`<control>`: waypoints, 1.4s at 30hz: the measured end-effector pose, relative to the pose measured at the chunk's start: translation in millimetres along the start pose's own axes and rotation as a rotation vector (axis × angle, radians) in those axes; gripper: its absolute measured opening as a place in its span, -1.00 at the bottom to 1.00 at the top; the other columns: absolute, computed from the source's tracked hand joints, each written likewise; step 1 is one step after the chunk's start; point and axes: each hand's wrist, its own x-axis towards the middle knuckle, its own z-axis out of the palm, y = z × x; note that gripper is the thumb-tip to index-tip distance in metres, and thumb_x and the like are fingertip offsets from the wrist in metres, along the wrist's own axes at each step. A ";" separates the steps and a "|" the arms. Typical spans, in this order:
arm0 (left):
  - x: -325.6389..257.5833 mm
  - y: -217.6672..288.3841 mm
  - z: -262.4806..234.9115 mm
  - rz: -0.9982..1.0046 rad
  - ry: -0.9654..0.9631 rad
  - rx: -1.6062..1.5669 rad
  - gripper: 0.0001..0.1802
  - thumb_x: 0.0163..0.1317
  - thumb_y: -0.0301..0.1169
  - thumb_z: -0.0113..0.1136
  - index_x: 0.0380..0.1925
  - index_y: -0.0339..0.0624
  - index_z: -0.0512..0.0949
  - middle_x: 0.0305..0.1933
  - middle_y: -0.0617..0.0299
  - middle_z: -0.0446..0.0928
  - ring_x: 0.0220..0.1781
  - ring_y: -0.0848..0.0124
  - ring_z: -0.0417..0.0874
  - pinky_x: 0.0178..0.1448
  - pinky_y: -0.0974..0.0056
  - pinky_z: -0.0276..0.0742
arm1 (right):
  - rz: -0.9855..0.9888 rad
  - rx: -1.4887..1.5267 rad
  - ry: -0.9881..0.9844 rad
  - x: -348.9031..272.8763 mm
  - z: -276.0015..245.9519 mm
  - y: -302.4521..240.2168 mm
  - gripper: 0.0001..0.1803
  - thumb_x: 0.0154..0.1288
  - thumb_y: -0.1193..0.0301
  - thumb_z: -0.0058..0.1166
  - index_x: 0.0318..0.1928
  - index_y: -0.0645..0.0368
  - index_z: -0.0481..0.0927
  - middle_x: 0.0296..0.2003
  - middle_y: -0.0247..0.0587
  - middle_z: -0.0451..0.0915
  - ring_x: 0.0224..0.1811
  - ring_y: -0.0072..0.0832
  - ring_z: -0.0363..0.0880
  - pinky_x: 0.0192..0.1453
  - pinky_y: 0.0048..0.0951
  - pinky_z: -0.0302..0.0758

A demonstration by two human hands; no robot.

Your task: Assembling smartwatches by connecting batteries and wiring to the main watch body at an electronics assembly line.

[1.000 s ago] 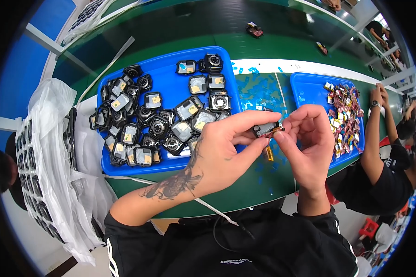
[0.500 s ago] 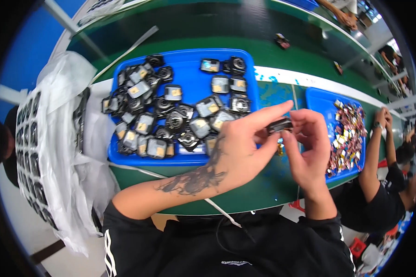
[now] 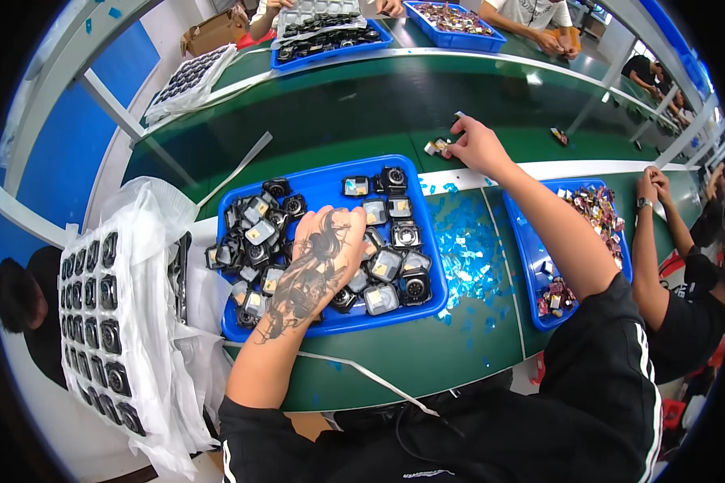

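Observation:
Over the blue tray (image 3: 436, 299) at centre left, my left hand (image 3: 327, 245) is back up, its fingers bent down among black square watch cases (image 3: 381, 299). The fingertips are hidden, so I cannot tell whether it grips one. Some cases lie with a grey panel up, others with a round ring up. My right arm stretches forward over the white rail to the green belt. There my right hand (image 3: 480, 148) has its thumb and fingers closed at a small electronic part (image 3: 438, 147), gold, white and dark red.
A second blue tray (image 3: 531, 266) at right holds similar small parts. Blue film scraps (image 3: 468, 256) litter the green table between trays. White-wrapped trays of watch cases (image 3: 88, 314) are stacked at left. A co-worker's hands (image 3: 652, 187) are at far right; other people work across the belt.
My hands have parted from the dark case they held together. The left went left over the tray, the right forward to the belt. The view has tilted up.

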 end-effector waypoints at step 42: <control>16.6 70.4 -10.6 -0.388 -0.330 -1.577 -0.65 0.36 -0.49 0.09 0.14 -0.23 0.46 -0.08 0.14 0.59 -0.30 0.57 0.58 -0.33 0.50 0.52 | 0.081 0.235 0.120 -243.0 -109.9 16.3 -0.81 0.16 0.61 0.24 -0.22 0.20 0.55 -0.40 -0.37 0.52 -0.40 -0.61 0.47 -0.32 -0.54 0.40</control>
